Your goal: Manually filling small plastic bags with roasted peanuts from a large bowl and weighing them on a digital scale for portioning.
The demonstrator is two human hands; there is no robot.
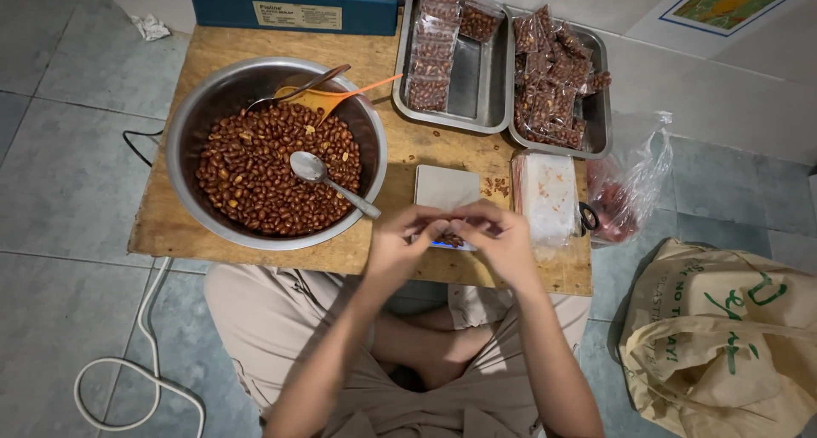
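Both hands, left [400, 238] and right [502, 238], are pinching a small packet [453, 239] of peanuts together at lower centre of the frame, above the scale [444, 187], right of the bowl [189, 123]; keeping its mouth upright is probably preventing spills.

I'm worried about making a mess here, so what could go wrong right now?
The small bag of peanuts, pinched between the left hand and right hand over the scale, may spill if it slips. The metal spoon juts over the bowl's rim; a forearm might knock it.
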